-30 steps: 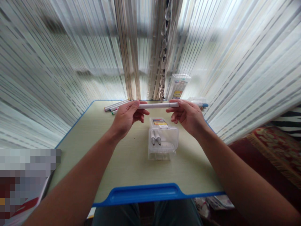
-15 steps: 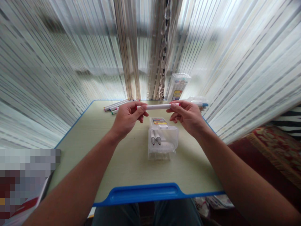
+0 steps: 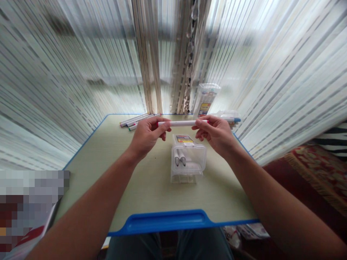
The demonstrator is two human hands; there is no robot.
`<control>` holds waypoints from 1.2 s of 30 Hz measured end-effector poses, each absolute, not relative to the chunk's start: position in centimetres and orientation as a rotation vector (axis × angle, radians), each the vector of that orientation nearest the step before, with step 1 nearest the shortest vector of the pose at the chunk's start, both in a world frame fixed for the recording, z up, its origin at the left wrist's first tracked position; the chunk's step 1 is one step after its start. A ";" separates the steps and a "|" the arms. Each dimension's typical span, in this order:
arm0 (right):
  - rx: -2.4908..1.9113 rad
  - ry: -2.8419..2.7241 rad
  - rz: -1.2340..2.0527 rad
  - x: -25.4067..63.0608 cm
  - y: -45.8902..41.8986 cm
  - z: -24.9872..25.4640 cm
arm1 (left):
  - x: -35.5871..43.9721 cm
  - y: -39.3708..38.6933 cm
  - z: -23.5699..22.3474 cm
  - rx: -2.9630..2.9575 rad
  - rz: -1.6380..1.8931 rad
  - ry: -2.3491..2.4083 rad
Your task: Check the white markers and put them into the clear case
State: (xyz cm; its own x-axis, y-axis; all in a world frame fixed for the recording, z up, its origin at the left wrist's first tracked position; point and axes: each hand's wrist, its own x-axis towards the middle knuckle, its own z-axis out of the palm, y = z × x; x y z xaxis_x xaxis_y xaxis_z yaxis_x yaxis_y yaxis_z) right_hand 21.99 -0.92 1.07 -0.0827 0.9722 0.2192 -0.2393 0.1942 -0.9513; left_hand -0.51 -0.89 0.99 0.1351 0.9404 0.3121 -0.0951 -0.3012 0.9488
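Observation:
A white marker point(image 3: 183, 123) with red ends is held level above the table, across the gap between my two hands. My left hand point(image 3: 148, 133) pinches its left end between thumb and fingers. At the other end, my right hand point(image 3: 214, 130) grips it the same way. Below the marker lies a clear plastic case point(image 3: 202, 157) on its side, its open end facing me. Two markers point(image 3: 180, 157) with grey tips rest inside the case, and a yellow and red label point(image 3: 184, 139) is on its top.
Several white markers point(image 3: 138, 120) with coloured ends lie at the table's back left. A clear box point(image 3: 207, 99) stands upright at the back right, beside another clear case point(image 3: 230, 117) lying down. The table point(image 3: 116, 187) has a blue rim and front groove point(image 3: 166, 221). Curtains hang behind.
Both hands have shifted their hold on the marker, so its red ends now show beyond the thumbs. Over the last half second the hands stay almost still. The case has not moved.

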 end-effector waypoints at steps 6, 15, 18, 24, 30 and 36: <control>-0.827 -1.170 1.269 22.0 -0.9 1.2 | -0.6 -0.9 1.3 1.309 1.332 0.837; -0.817 -1.152 1.288 22.2 -0.8 1.4 | -0.7 -0.9 1.5 1.230 1.317 0.796; -0.828 -1.144 1.299 22.2 -0.9 1.4 | -0.7 -1.0 1.6 1.201 1.323 0.799; -0.820 -1.125 1.326 22.3 -0.9 1.4 | -0.6 -1.0 1.8 1.170 1.327 0.794; -0.836 -1.118 1.326 22.4 -0.8 1.5 | -0.7 -0.9 1.7 1.175 1.323 0.792; -0.842 -1.117 1.293 22.3 -0.8 1.3 | -0.6 -0.7 1.3 1.264 1.334 0.786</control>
